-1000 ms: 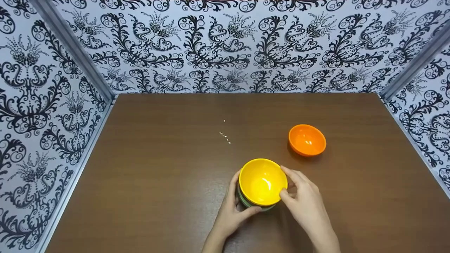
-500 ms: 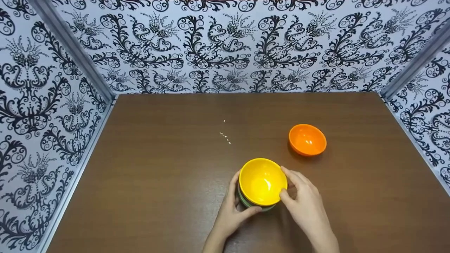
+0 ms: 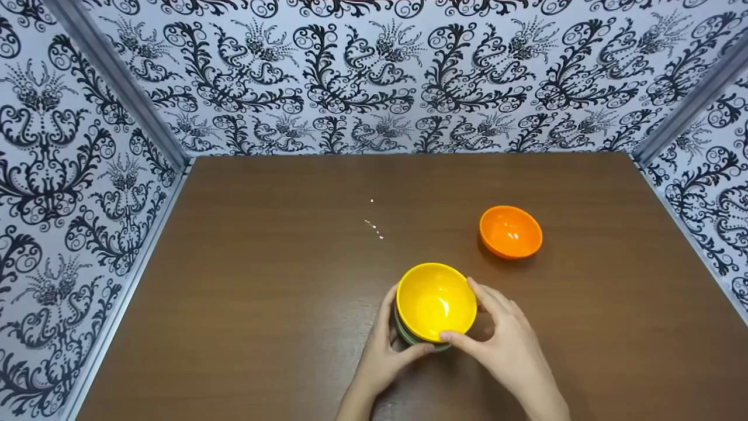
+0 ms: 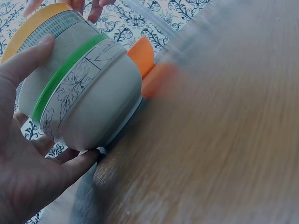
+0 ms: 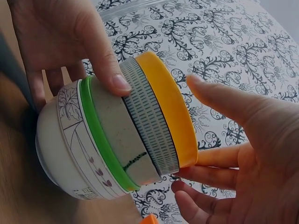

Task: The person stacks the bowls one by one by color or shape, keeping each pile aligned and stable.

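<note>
A stack of nested bowls stands near the table's front, with a yellow bowl [image 3: 437, 301] on top. The wrist views show a bowl with a blue dashed band [image 5: 150, 119] under it, then a green-rimmed bowl [image 5: 100, 135] with a floral band at the bottom. My left hand [image 3: 383, 356] grips the stack from the left, its thumb [image 5: 110, 70] across the side. On the right, my right hand [image 3: 511, 345] is spread around the yellow bowl. Its fingers [image 5: 217, 168] touch the bowl's side, while its thumb [image 5: 224, 95] looks raised just off the rim.
An orange bowl [image 3: 511, 233] sits upright, behind and to the right of the stack. Small white specks [image 3: 374, 227] mark the brown table [image 3: 263, 280]. Patterned panels [image 3: 374, 76] with grey metal edging close off the back and sides.
My right thumb has moved left, from the yellow bowl's right rim to its near rim, and the right hand is spread wider. The left hand and the bowls look unmoved.
</note>
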`<state>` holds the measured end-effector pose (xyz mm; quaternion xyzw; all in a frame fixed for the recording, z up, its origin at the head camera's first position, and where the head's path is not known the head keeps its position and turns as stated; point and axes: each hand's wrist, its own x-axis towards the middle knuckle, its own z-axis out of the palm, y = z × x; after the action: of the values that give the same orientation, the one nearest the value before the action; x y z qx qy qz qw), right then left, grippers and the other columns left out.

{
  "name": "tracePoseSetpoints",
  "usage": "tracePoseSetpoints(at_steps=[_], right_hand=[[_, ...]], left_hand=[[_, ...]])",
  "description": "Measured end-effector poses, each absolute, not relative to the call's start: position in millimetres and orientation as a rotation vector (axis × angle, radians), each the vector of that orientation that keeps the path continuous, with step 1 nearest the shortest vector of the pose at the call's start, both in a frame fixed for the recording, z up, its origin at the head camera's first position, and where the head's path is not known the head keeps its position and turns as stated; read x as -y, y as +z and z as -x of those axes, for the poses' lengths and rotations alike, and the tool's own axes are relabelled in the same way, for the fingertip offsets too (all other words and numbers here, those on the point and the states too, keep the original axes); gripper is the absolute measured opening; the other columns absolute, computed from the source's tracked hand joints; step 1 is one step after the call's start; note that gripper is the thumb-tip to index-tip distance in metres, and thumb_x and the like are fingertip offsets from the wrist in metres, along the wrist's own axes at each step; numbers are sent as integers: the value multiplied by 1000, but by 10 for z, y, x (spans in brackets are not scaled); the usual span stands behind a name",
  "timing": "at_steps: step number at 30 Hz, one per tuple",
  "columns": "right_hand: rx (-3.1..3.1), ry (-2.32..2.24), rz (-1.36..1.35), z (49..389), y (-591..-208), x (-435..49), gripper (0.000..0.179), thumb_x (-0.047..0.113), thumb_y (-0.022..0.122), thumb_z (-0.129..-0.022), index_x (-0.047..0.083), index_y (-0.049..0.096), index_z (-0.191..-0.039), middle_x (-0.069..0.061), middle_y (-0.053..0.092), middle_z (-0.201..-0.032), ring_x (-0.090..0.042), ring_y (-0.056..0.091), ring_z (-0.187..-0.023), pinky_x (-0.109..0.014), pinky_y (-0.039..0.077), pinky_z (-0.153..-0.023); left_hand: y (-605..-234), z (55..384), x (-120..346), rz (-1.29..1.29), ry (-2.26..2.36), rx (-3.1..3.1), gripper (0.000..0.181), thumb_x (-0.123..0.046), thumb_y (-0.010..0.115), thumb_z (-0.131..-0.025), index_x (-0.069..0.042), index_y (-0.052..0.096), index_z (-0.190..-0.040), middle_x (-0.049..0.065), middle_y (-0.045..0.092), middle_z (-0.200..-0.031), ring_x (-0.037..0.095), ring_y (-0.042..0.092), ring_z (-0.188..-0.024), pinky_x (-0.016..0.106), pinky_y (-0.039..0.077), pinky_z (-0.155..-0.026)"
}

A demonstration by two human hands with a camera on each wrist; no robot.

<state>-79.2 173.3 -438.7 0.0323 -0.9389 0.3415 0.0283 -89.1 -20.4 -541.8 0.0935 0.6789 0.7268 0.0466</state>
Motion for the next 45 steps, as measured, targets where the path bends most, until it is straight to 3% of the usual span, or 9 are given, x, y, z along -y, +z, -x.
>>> tracePoseSetpoints(at_steps=[3, 8, 11, 27, 45], right_hand=[[2916, 1054, -117, 776, -4399, -1742, 101, 56, 86, -67, 13, 47, -149, -6, 56, -145, -29, 53, -123, -50, 52, -93], [2945, 1068, -112, 758, -4400, -1749, 103, 50, 90, -64, 18, 44, -151, -2, 52, -149, -24, 52, -119, -35, 54, -83], [2958, 1062, -114, 762, -4393, -1751, 103, 47, 90, -65, 20, 43, -152, -2, 51, -149, -24, 51, -119, -34, 51, -83], [2933, 1066, -137, 755, -4403, -1746, 100, 48, 88, -69, 17, 43, -152, -3, 52, -149, -25, 51, -120, -40, 50, -87], [2922, 1111, -154, 753, -4427, -1756, 99, 45, 88, -70, 17, 41, -153, -5, 50, -150, -31, 49, -129, -59, 46, -102]], left_hand=[[-5417, 886, 207, -287, 2215, -2071, 103, -24, 85, -80, -16, 19, -159, 6, 26, -163, 24, 39, -146, 37, 36, -118], [-5414, 888, 210, -277, 2204, -2074, 103, -25, 85, -80, -16, 19, -159, 6, 26, -162, 25, 38, -147, 39, 36, -118], [-5415, 893, 210, -270, 2196, -2078, 103, -26, 85, -80, -16, 18, -159, 6, 26, -162, 26, 38, -147, 40, 36, -118], [-5407, 883, 211, -245, 2196, -2068, 102, -29, 84, -81, -19, 19, -159, 5, 27, -162, 26, 37, -147, 42, 36, -119], [-5429, 892, 213, -261, 2190, -2097, 102, -28, 84, -81, -17, 19, -159, 3, 27, -163, 22, 36, -148, 41, 35, -119]])
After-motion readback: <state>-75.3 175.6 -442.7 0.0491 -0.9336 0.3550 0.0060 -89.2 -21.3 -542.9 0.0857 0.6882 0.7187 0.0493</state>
